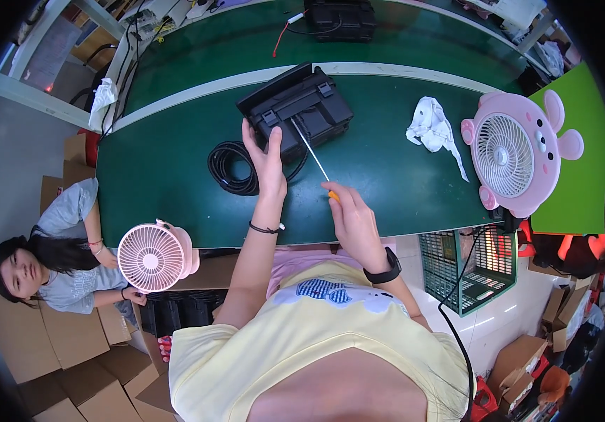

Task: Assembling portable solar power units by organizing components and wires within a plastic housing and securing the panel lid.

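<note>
A black plastic box point(332, 111) with latches and a raised flap rests tilted on the green bench. My left hand point(269, 162) grips its near left side, thumb up against the front. In my right hand point(357, 224) is a screwdriver point(318, 159) with a long thin shaft and an orange handle mostly hidden by the fingers. The shaft's tip meets the front of the box near a recess; whether it sits in a screw is too small to tell. Beside my left wrist lies a coiled black cable point(222, 171), with a stretch of cable curving close to the box.
A crumpled white cloth point(430, 126) and a pink animal-shaped fan point(513, 151) are on the right of the green bench point(380, 162). A small pink fan point(151, 260) stands at the near left, by a seated person. Another black box point(341, 20) lies farther back. A green crate point(468, 271) is below.
</note>
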The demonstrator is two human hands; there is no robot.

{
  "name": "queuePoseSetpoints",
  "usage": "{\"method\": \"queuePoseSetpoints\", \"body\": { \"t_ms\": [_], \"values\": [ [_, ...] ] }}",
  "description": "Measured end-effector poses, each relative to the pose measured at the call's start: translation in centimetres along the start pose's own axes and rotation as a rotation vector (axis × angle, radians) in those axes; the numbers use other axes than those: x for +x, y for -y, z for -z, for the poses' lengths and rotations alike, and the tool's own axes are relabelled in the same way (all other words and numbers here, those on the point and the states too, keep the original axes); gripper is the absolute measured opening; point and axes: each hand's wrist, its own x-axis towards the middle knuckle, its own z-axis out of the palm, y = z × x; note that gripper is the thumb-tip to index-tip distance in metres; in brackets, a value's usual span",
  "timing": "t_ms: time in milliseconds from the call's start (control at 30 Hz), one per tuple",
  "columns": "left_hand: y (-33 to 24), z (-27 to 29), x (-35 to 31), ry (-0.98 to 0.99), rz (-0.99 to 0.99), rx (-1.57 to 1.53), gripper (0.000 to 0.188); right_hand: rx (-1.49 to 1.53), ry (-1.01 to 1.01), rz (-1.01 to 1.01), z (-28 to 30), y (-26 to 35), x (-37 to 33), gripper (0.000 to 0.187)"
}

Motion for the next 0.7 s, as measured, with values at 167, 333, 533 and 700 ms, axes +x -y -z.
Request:
{"method": "queuePoseSetpoints", "body": {
  "t_ms": [167,333,533,700],
  "values": [
    [-0.5,0.0,-0.1,-0.004,0.010,0.013,0.082,0.609,0.150,-0.410,-0.4,-0.3,-0.3,0.028],
    [-0.9,0.0,-0.2,-0.012,0.041,0.052,0.082,1.078,0.139,-0.565,-1.5,-0.8,-0.8,0.029],
    [-0.7,0.2,-0.2,-0.006,0.024,0.035,0.082,0.973,0.117,-0.554,-1.7,-0.9,-0.9,0.028],
    [-0.5,0.1,-0.2,-0.012,0.037,0.056,0.083,0.785,0.167,-0.521,-1.0,-0.7,-0.5,0.029]
  ]
}}
